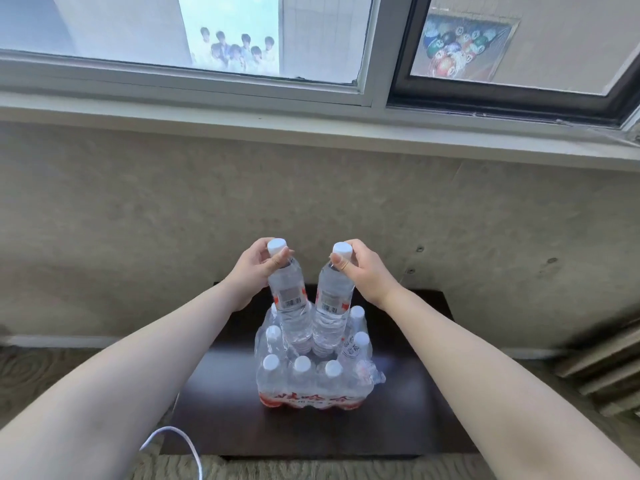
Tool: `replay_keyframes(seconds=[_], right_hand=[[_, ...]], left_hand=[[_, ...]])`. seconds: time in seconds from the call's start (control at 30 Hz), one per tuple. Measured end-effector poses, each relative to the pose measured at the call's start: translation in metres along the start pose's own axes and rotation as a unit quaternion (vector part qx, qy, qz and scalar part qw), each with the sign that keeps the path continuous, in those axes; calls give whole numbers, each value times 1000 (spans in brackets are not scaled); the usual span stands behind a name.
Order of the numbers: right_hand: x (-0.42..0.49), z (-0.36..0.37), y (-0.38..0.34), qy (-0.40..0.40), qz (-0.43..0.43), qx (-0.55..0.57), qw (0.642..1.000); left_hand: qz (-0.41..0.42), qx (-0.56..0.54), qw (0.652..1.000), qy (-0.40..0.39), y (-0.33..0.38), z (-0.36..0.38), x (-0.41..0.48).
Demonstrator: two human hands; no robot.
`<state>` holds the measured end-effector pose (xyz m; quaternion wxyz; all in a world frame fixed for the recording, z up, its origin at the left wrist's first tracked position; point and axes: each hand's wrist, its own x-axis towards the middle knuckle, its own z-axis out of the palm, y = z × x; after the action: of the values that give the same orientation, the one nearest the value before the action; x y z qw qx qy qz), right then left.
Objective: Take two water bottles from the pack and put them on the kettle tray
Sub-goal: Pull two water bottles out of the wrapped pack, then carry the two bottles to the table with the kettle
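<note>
A shrink-wrapped pack of water bottles [311, 386] with white caps and a red band stands on a dark low table [408, 420]. My left hand [251, 268] grips the neck of one clear bottle [292, 306], just under its white cap. My right hand [363, 271] grips the neck of a second bottle [332, 310] the same way. Both bottles are raised and tilted apart at the top, with their bases still down inside the torn plastic wrap. No kettle tray is in view.
A beige wall rises directly behind the table, with a window sill [311, 126] and windows above. A white cable [187, 448] curls at the table's front left corner. Patterned carpet surrounds the table. A slatted radiator cover [602, 368] sits low on the right.
</note>
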<state>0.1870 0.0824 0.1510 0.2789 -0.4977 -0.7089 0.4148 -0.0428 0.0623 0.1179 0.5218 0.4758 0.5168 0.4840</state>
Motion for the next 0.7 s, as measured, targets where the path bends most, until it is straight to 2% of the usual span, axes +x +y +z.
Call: replay_keyframes(seconds=[0.2,0.33,0.7], right_hand=[[18,29,-41,-7,-51,6,999],[28,66,-77,-35,-91,25,995],[41,234,-217,-202,-194,53,958]], left_hand=[[26,22,998,51,35,-40,-27],[56,51,991,111,49,-85,-56],[84,59,941,323,64,-247,-187]])
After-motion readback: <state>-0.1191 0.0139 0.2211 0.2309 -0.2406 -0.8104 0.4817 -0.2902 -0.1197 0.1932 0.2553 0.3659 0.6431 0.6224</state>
